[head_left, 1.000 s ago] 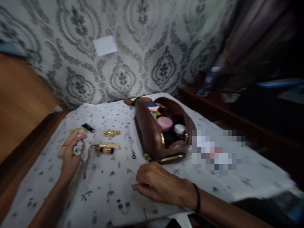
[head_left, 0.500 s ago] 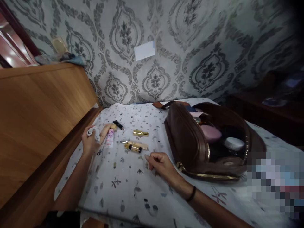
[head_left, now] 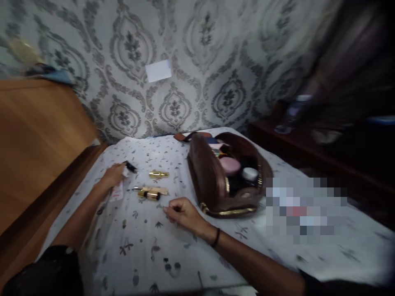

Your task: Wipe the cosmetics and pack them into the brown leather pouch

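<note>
We see a patterned grey wall (head_left: 197,96) filling the back, and before it a tabletop (head_left: 154,263) spread with a white printed cloth. A wooden panel (head_left: 43,156) stands along our left. Toward the right of the cloth sits the brown bag (head_left: 205,174), its top wide open; a pink round case (head_left: 230,165) and a white-lidded jar (head_left: 249,174) show inside.

Our right hand (head_left: 184,213) lies low in front of the bag, at its near left corner, fingers loosely folded in and the thumb beside them, with nothing seen in its hold. Our left hand (head_left: 115,174) reaches to the far left of the cloth, closed over a white scrap (head_left: 126,169) that peeps out at the fingertips; we cannot tell whether it also touches the black tube (head_left: 131,166) just beyond.

A clear bottle (head_left: 293,114) stands on dark furniture at the right, and a white card (head_left: 158,70) shows against the wall. The pink-and-white tube (head_left: 116,193) lies just beside our left wrist. Between the hands lie a gold tube (head_left: 159,174) and, nearer us, a gold-and-black tube (head_left: 149,195), close against a slim pale tube (head_left: 162,191).
</note>
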The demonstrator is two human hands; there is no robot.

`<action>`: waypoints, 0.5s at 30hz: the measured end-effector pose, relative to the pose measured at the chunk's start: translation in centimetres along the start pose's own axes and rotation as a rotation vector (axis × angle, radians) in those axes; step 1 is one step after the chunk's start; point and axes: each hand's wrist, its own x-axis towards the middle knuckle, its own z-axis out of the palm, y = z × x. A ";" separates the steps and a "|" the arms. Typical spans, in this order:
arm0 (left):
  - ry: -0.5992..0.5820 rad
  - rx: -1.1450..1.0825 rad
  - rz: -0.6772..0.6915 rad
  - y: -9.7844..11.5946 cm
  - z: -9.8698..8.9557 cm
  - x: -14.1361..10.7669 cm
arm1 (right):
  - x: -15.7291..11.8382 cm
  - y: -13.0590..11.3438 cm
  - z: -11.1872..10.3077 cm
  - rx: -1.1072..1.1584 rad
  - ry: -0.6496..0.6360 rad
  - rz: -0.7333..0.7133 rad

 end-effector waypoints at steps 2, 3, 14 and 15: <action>-0.039 0.055 0.030 0.2 -0.2 0.1 | -0.1 -0.1 0.0 0.030 0.001 0.006; -0.042 0.082 0.040 0.2 -0.3 0.2 | -0.1 -0.1 0.0 0.056 -0.007 0.018; 0.008 -0.183 0.370 7.0 -2.8 -5.3 | -0.1 -0.3 0.2 0.125 0.185 -0.060; -0.015 -0.228 0.391 8.1 -2.5 -6.7 | -0.1 -0.3 0.2 0.090 0.192 -0.065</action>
